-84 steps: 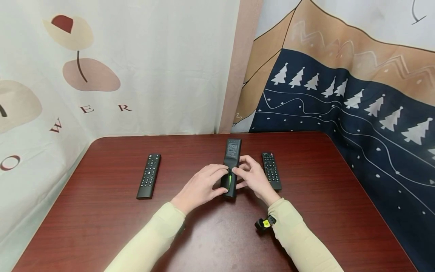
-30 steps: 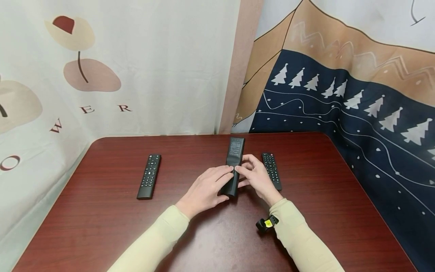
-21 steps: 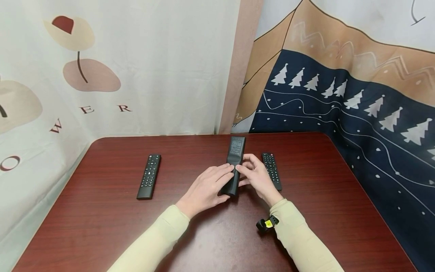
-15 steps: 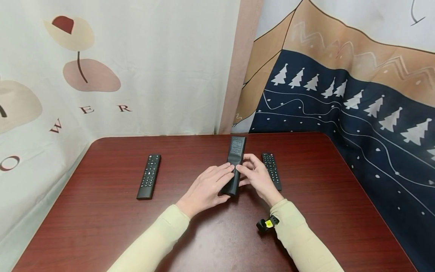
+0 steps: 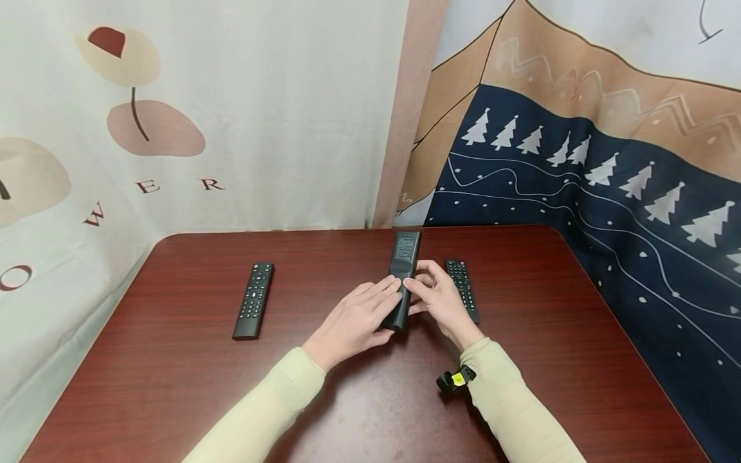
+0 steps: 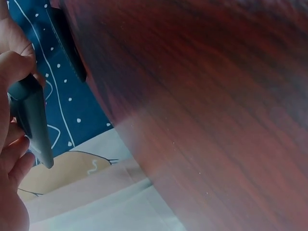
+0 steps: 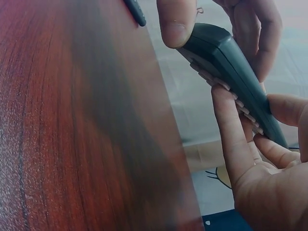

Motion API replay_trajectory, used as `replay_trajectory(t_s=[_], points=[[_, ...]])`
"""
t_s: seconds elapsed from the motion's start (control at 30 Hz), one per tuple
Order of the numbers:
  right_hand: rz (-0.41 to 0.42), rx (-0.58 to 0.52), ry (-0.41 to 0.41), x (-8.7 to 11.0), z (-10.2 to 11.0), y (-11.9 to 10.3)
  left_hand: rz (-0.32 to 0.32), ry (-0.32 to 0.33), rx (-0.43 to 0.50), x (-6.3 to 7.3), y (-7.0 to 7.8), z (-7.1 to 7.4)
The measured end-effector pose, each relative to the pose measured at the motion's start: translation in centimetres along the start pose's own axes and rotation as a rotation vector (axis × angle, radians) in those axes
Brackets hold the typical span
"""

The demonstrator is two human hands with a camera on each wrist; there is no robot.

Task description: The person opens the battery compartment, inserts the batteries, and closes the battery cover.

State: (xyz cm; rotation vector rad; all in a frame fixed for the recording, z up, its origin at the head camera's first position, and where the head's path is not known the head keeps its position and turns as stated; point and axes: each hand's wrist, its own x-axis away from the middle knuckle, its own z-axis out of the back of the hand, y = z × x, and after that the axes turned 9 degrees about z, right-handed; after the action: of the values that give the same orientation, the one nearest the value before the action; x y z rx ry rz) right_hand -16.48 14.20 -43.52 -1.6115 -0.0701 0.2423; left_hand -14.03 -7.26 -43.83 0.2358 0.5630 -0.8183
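Note:
A black remote control (image 5: pixel 405 257) is held back side up, tilted above the table, with a printed label near its far end. My left hand (image 5: pixel 354 318) grips its near part, fingers lying over the back and thumb at the near end. On the other side my right hand (image 5: pixel 440 301) holds it, thumb on the edge. In the right wrist view, right-hand fingers sit under the button face of the remote (image 7: pixel 240 77), and the left thumb presses its end. The left wrist view shows the remote (image 6: pixel 36 120) between both hands; part of its back is hidden by fingers.
A second black remote (image 5: pixel 253 301) lies buttons up on the left of the reddish-brown table (image 5: pixel 191 386). A third, smaller remote (image 5: pixel 461 289) lies just right of my right hand. A printed curtain (image 5: pixel 289 128) hangs behind the table.
Earliest, a green battery showed in the remote's open compartment; from one second ago the lower back looks black, with no green visible. Both hands and the remote have shifted slightly right and away.

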Motion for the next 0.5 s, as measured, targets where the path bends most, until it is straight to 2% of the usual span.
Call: replay_trajectory(t_s=[0.27, 0.5], points=[[0.006, 0.017, 0.006, -0.1, 0.11, -0.13, -0.012, 0.0, -0.033, -0.27, 0.23, -0.05], [-0.017, 0.003, 0.022, -0.19, 0.26, -0.16, 0.002, -0.056, -0.016, -0.51, 0.43, -0.09]])
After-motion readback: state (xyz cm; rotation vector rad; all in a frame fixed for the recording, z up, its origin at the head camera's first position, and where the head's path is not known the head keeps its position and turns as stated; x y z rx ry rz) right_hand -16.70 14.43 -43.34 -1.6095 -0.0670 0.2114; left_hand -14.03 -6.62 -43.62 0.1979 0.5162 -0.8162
